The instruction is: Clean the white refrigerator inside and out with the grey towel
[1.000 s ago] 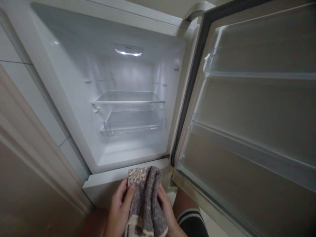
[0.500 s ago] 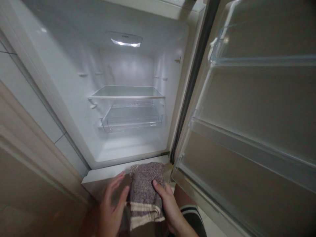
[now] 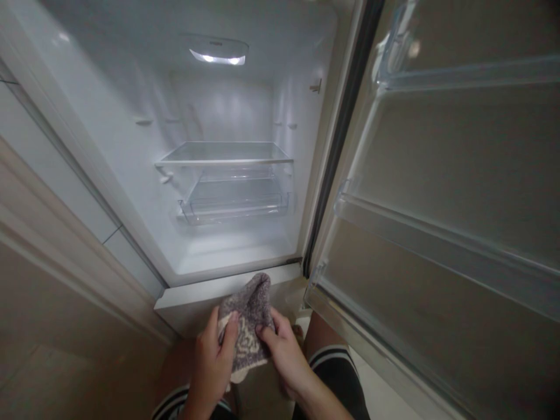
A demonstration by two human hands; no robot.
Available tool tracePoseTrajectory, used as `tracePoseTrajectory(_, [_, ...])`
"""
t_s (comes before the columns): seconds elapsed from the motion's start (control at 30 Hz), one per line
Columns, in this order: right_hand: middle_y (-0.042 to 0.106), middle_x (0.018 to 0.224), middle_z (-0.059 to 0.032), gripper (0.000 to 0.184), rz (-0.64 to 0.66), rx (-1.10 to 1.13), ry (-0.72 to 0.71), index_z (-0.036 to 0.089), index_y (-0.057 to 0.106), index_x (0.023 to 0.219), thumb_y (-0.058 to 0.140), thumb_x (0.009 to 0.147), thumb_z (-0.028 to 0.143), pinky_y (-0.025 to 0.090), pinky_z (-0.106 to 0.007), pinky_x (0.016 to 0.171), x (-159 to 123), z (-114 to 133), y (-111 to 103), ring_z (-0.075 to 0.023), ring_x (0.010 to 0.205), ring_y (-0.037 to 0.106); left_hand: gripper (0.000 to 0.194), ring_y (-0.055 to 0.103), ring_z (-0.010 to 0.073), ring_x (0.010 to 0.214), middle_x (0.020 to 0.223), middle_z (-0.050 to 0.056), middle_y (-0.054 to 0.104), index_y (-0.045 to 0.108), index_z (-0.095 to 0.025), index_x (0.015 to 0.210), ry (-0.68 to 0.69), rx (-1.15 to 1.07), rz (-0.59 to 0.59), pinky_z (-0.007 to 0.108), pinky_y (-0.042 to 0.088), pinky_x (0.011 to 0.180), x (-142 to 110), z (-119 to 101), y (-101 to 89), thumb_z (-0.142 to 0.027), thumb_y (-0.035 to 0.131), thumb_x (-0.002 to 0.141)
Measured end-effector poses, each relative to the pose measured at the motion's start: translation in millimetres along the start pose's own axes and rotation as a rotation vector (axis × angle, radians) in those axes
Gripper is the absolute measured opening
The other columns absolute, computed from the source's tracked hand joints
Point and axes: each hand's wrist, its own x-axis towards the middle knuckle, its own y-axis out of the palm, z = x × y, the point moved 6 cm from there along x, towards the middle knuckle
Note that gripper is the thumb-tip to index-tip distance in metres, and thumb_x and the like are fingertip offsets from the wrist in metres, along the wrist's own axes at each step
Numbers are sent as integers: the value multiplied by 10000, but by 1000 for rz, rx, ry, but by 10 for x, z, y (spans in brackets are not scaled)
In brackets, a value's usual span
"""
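Note:
A folded purple-grey cloth (image 3: 245, 326) with a cream pattern and edge is held low in front of the open fridge (image 3: 236, 245). My left hand (image 3: 215, 356) grips its left side, thumb on top. On the right side, my right hand (image 3: 284, 353) pinches it between thumb and fingers. The cloth's upper part is bunched into a peak near the fridge's front sill (image 3: 227, 289). Fingers under the cloth are hidden.
Inside the fridge are a glass shelf (image 3: 223, 153) and a clear drawer (image 3: 236, 209) below it, under a lit lamp (image 3: 217, 53). The open door (image 3: 437, 175) with clear racks (image 3: 437, 245) fills the right. A tiled wall (image 3: 56, 157) runs along the left.
My left hand has closed on the cloth, which it was apart from before. The cloth is now turned and bunched, showing its cream pattern. The view has tipped slightly downward.

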Motion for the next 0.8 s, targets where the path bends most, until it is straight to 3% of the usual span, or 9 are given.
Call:
tracePoseTrajectory(0.07, [745, 1374, -88, 618, -86, -94, -45, 171, 786, 1319, 811, 786, 482, 415, -403, 1261, 40, -45, -39, -309, 1384, 607, 313, 819, 351, 853, 869, 95, 835, 809, -295, 1011, 30, 74, -72, 393, 637, 743, -15, 5, -2, -560, 647, 976])
tracePoseTrajectory(0.13, [736, 1404, -87, 652, -89, -71, -64, 179, 783, 1331, 833, 775, 515, 384, -407, 1294, 64, -69, -9, -307, 1411, 596, 344, 821, 344, 1061, 1131, 117, 859, 816, -285, 1216, 205, 148, -34, 406, 643, 893, -69, -55, 104, -478, 622, 1007])
tracePoseTrajectory(0.3, [725, 1445, -103, 762, -105, 381, 92, 185, 803, 1280, 894, 698, 669, 464, -416, 1253, 31, -163, 48, -326, 1431, 609, 594, 643, 257, 1466, 1630, 65, 639, 533, -277, 1666, 648, 446, 99, 428, 533, 1219, -341, -110, 414, -246, 498, 1073])
tracePoseTrajectory(0.43, [747, 1407, -118, 838, -154, 365, 83, 193, 758, 1362, 1006, 661, 580, 513, -409, 1200, 23, -221, -72, -315, 1362, 675, 582, 626, 237, 1490, 1649, 44, 618, 543, -321, 1656, 664, 469, 386, 414, 570, 1200, -259, -26, 498, -336, 558, 1074])
tracePoseTrajectory(0.53, [776, 1324, -146, 860, -175, 289, 14, 168, 760, 1333, 1021, 634, 597, 544, -432, 1157, 37, -333, -249, -338, 1294, 716, 414, 782, 224, 1236, 1377, 36, 808, 756, -330, 1413, 470, 352, 519, 375, 649, 1053, 254, -100, 406, -437, 499, 1106])
tracePoseTrajectory(0.6, [787, 1283, -166, 891, -239, 246, 10, 148, 774, 1287, 1017, 598, 658, 543, -444, 1154, 19, -490, -421, -359, 1273, 727, 460, 794, 264, 1172, 1305, 96, 825, 760, -248, 1374, 385, 370, 241, 405, 657, 999, 820, -319, 182, -481, 463, 1112])
tracePoseTrajectory(0.67, [783, 1276, -188, 927, -338, 180, 5, 130, 787, 1243, 1024, 543, 691, 527, -454, 1176, -35, -671, -613, -384, 1283, 720, 502, 673, 318, 1389, 1498, 153, 718, 673, -192, 1478, 523, 463, -32, 492, 525, 1203, 1319, -701, 19, -464, 488, 1098])
tracePoseTrajectory(0.73, [781, 1261, -199, 932, -393, 123, 5, 124, 795, 1208, 1034, 507, 690, 522, -473, 1184, -108, -856, -755, -413, 1296, 709, 598, 526, 362, 1540, 1669, 184, 565, 531, -176, 1613, 643, 616, -146, 566, 378, 1305, 1740, -1037, 16, -424, 569, 1070])
tracePoseTrajectory(0.8, [788, 1223, -189, 907, -405, 104, 17, 137, 799, 1184, 1025, 506, 694, 538, -490, 1166, -178, -1025, -842, -431, 1284, 712, 786, 421, 402, 1607, 1747, 221, 449, 392, -165, 1696, 714, 809, -136, 653, 214, 1351, 2077, -1258, 124, -373, 697, 1002])
